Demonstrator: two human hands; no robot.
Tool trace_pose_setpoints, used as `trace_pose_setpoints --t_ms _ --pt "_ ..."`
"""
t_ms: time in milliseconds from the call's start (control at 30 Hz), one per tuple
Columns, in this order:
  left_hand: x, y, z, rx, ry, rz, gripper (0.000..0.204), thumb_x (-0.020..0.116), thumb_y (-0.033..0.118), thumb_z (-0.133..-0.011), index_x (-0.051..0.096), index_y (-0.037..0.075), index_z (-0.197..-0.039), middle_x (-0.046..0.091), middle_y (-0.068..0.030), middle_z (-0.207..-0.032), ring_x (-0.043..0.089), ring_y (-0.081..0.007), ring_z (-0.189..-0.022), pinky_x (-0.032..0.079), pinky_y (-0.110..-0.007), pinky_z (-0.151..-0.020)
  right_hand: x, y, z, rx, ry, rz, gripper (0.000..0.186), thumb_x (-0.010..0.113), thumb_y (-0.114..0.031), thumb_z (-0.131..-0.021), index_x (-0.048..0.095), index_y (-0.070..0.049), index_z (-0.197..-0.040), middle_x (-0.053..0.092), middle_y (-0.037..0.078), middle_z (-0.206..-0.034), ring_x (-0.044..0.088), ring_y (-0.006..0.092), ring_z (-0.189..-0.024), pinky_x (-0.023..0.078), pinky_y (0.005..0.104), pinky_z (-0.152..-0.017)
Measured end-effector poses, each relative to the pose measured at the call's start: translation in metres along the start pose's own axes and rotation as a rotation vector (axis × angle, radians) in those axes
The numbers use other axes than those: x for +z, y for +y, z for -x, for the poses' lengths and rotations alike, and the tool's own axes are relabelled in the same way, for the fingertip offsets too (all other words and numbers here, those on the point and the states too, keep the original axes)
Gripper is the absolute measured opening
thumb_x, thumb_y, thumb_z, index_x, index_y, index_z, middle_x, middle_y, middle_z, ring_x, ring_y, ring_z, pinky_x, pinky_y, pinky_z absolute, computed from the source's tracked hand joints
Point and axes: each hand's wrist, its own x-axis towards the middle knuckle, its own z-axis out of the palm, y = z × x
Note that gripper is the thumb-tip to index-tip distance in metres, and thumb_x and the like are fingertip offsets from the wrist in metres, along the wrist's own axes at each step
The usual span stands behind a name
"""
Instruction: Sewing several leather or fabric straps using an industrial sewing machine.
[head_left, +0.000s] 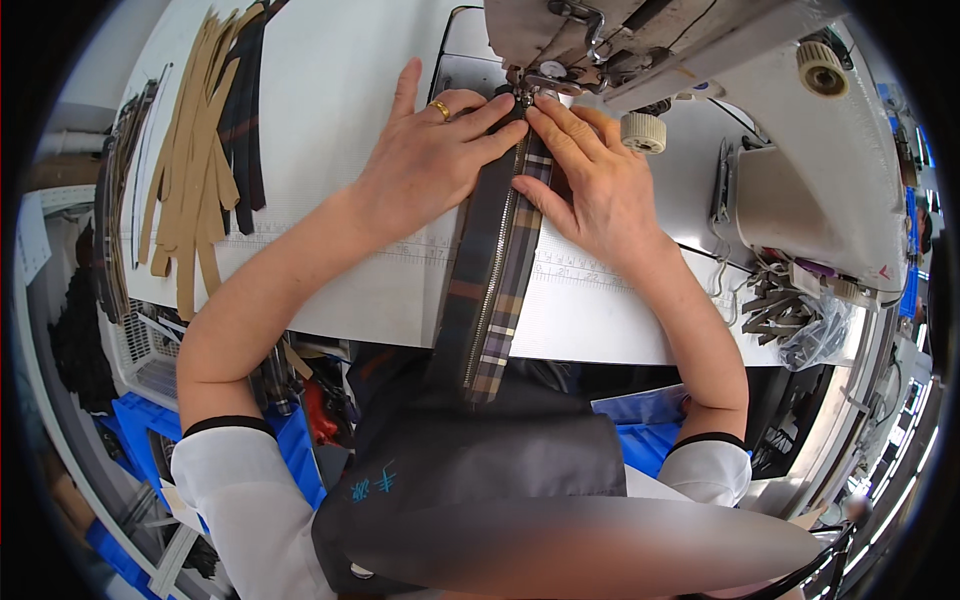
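Observation:
A long zipper (494, 265) with metal teeth runs from the presser foot (526, 96) toward me and over the table's front edge. Along its left side lies a dark fabric strip (465, 275); a plaid fabric strip (519, 255) borders it on the right. My left hand (425, 160), with a gold ring, lies on the dark strip, fingers stretched toward the foot. Flat on the other side, my right hand (605, 190) has its fingertips close to the foot and its thumb out by the zipper. Both hands press on the work without gripping it. The needle's tip cannot be made out.
The sewing machine (790, 180) arches over the right side of the white table (340, 275). Tan strips (195, 170) and dark strips (243, 130) lie at the left. Scissors (721, 180) rest by the machine; a clear plastic bag (818, 335) sits at the right edge.

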Motion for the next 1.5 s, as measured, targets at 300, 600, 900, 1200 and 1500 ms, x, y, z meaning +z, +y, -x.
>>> trace_pose_setpoints --t_ms 300,600,900,1200,1500 --pt "0.0056 -0.0055 -0.0017 0.001 0.039 -0.056 0.047 0.064 0.004 -0.075 0.064 0.019 -0.120 0.060 0.0026 -0.126 0.051 -0.0150 -0.115 0.018 -0.064 -0.108 0.0057 0.0044 -0.0033 -0.002 0.037 -0.010 0.056 0.066 -0.041 -0.082 0.059 -0.002 -0.121 0.065 0.010 -0.114 0.057 0.0313 -0.097 0.043 0.0410 -0.085" --pt "0.0036 -0.0040 -0.0014 0.024 0.069 -0.086 0.042 0.065 0.005 -0.076 0.066 0.018 -0.116 0.063 0.0049 -0.121 0.053 -0.0143 -0.113 0.011 -0.063 -0.111 0.0056 0.0049 -0.0010 0.010 0.040 -0.012 0.052 0.067 -0.038 -0.083 0.060 -0.003 -0.121 0.065 0.010 -0.114 0.057 0.0313 -0.098 0.043 0.0405 -0.086" --pt "0.0037 -0.0034 -0.0007 -0.005 0.067 -0.053 0.041 0.065 0.005 -0.075 0.067 0.017 -0.114 0.064 0.0061 -0.120 0.055 -0.0118 -0.109 0.013 -0.062 -0.111 0.0000 -0.0007 -0.0020 -0.026 0.112 0.111 0.053 0.063 -0.004 -0.079 0.054 -0.013 -0.131 0.064 0.008 -0.111 0.061 0.0243 -0.094 0.046 0.0349 -0.075" --pt "0.0045 -0.0053 -0.0011 0.008 0.058 -0.024 0.043 0.066 0.006 -0.074 0.066 0.018 -0.115 0.064 0.0056 -0.120 0.055 -0.0124 -0.110 0.014 -0.063 -0.111 0.0060 0.0027 0.0000 0.013 0.121 0.079 0.054 0.064 -0.003 -0.074 0.056 -0.011 -0.128 0.068 0.006 -0.093 0.061 0.0237 -0.082 0.046 0.0362 -0.082" --pt "0.0060 -0.0056 -0.0029 -0.012 0.056 -0.015 0.045 0.065 0.003 -0.077 0.066 0.020 -0.118 0.063 0.0049 -0.122 0.056 -0.0124 -0.111 0.016 -0.061 -0.109 0.0078 0.0056 -0.0026 0.033 0.094 0.083 0.053 0.064 -0.004 -0.074 0.058 -0.012 -0.126 0.067 0.006 -0.083 0.060 0.0244 -0.079 0.047 0.0368 -0.080"
